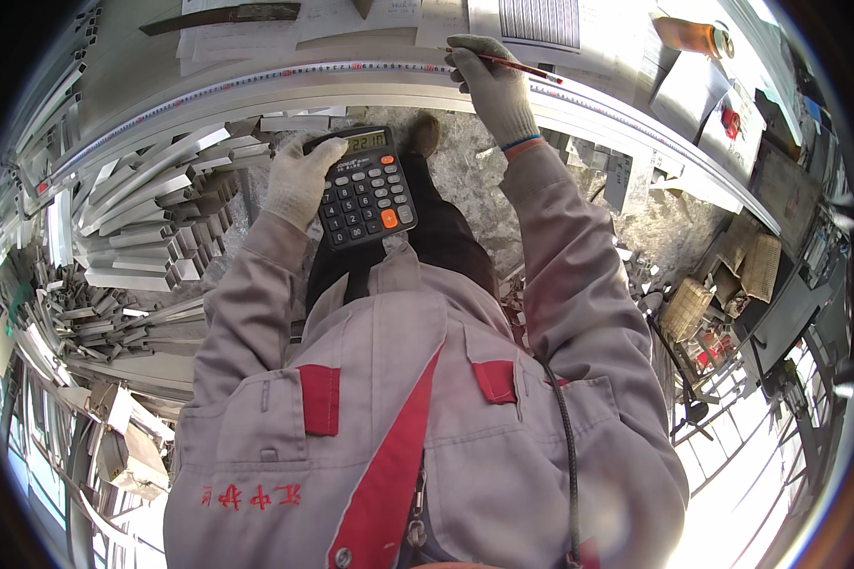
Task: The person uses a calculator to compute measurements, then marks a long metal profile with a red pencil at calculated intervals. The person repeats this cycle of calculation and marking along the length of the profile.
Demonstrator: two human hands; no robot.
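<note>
My left hand (294, 182), in a pale knit glove, grips a black desk calculator (362, 201) by its left side. The thumb lies over the top corner next to the lit display, and the keys face up. My right hand (496, 92), gloved too, is at the edge of the workbench with a slim dark red pencil (529, 69) held in its closed fingers, pointing to the right. Below that hand, a measuring tape strip (256, 76) runs along the bench's near edge. The fingertips of my right hand are partly hidden by the glove's curl.
Papers (370, 19) and a dark flat strip (223, 17) lie on the bench, with an amber bottle (685, 36) on its side at the right. Cut metal profiles (142, 213) are heaped at the left. Wicker-like boxes (688, 308) stand low at the right.
</note>
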